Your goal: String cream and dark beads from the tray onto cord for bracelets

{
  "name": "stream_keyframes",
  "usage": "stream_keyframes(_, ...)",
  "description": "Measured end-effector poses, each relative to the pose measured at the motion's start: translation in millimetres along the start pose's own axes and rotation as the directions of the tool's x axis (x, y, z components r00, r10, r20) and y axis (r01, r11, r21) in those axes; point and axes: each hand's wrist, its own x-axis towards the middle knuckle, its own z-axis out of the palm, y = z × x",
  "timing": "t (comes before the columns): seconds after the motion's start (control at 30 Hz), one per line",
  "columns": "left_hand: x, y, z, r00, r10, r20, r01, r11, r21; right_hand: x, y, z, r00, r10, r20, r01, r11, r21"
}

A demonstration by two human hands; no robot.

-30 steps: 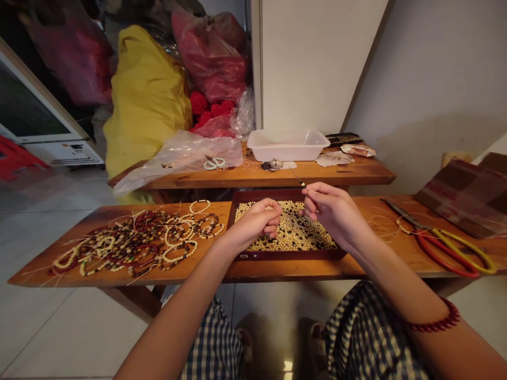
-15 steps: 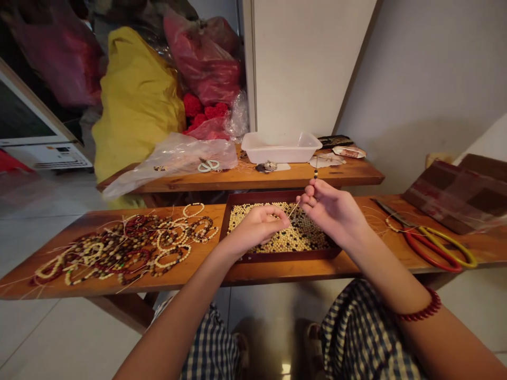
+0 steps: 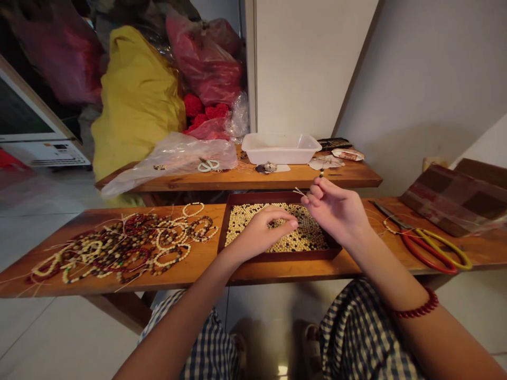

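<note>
My right hand (image 3: 336,208) pinches a thin pale string (image 3: 299,191) with a few dark and pale beads (image 3: 321,173) showing above the fingertips. The string's loose ends stick out to the left of that hand. Over the tray my left hand (image 3: 269,229) has its thumb and fingers apart, with nothing seen between them. Beneath both hands lies a dark red tray (image 3: 293,256) of small cream, grey and black beads (image 3: 249,216). A pile of strung bead bracelets (image 3: 130,245) is on the bench left of the tray.
Right of the tray lie scissors with red and yellow handles (image 3: 435,248), near a taped cardboard box (image 3: 455,198). The rear bench (image 3: 178,182) holds a white plastic tub (image 3: 281,149), small white-handled scissors (image 3: 208,165) and clear plastic (image 3: 170,153).
My left hand has let go of the string, and its fingers have parted. The string's ends now hang free beside my right hand, which has shifted slightly right.
</note>
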Motion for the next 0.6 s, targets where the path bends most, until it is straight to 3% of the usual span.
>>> stream_keyframes(0.13, 4.0, 6.4, 7.0, 0.969, -0.118, -0.217, 0.050, 0.955, -0.293, -5.1, 6.3, 9.0, 0.997, 0.016, 0.075, -0.009, 0.995, -0.095)
stream_keyframes(0.27, 4.3, 8.2, 11.7, 0.924, -0.205, -0.323, 0.038, 0.888, -0.457, -8.4, 10.1, 14.6, 0.990, 0.022, 0.141, -0.006, 0.993, -0.114)
stream_keyframes(0.37, 3.8, 7.4, 13.2, 0.923, -0.200, -0.328, 0.031, 0.890, -0.455, -9.9, 13.5, 15.8, 0.980, 0.011, 0.200, 0.023, 0.986, -0.166)
stream_keyframes(0.47, 4.6, 6.6, 13.2, 0.923, -0.164, -0.348, 0.033, 0.935, -0.353, -10.9, 17.9, 16.0, 0.970, 0.011, 0.244, 0.039, 0.979, -0.198)
stream_keyframes(0.6, 7.8, 6.5, 8.9, 0.886, -0.141, -0.441, -0.005, 0.950, -0.313, -10.6, 19.9, 15.9, 0.965, -0.018, 0.262, 0.083, 0.967, -0.239)
